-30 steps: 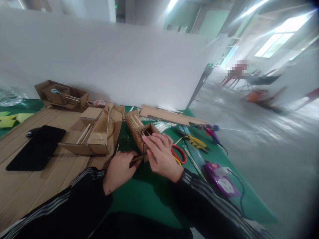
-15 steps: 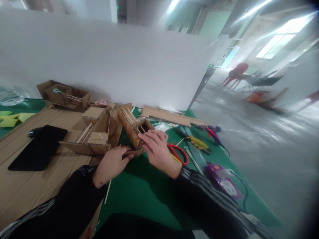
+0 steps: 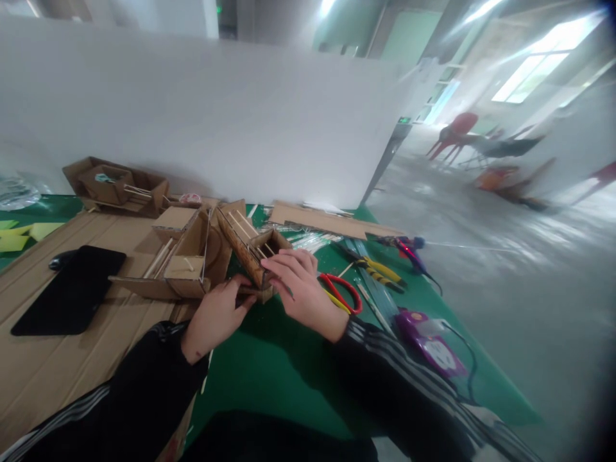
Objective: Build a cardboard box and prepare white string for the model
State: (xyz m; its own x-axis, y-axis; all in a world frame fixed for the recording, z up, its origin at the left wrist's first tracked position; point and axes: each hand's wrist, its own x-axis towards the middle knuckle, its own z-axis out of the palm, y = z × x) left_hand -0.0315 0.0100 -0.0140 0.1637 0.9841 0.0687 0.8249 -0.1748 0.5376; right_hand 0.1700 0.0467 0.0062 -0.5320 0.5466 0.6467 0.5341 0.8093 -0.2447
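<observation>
A long narrow cardboard box [image 3: 240, 245] with thin wooden sticks across it stands tilted on the green table. My right hand [image 3: 303, 289] grips its near end, fingers over the rim. Low at the same end, my left hand [image 3: 219, 317] pinches a cardboard edge between thumb and fingers. Just left of the box sits another cardboard structure [image 3: 190, 263] with sticks and a string. Red-handled scissors [image 3: 344, 292] lie beside my right hand. The fingertips of both hands are partly hidden by the cardboard.
A black mouse pad [image 3: 72, 289] lies on a cardboard sheet [image 3: 41, 378] at left, with another cardboard model [image 3: 118, 186] behind. Yellow-black pliers [image 3: 382, 273], a glue gun [image 3: 409, 253] and a purple power strip [image 3: 430, 343] are at right. A white panel [image 3: 202, 115] stands behind.
The view has shifted slightly, so the objects appear a little further left. Both hands remain at the near end of the box, with the left fingers slightly closer in.
</observation>
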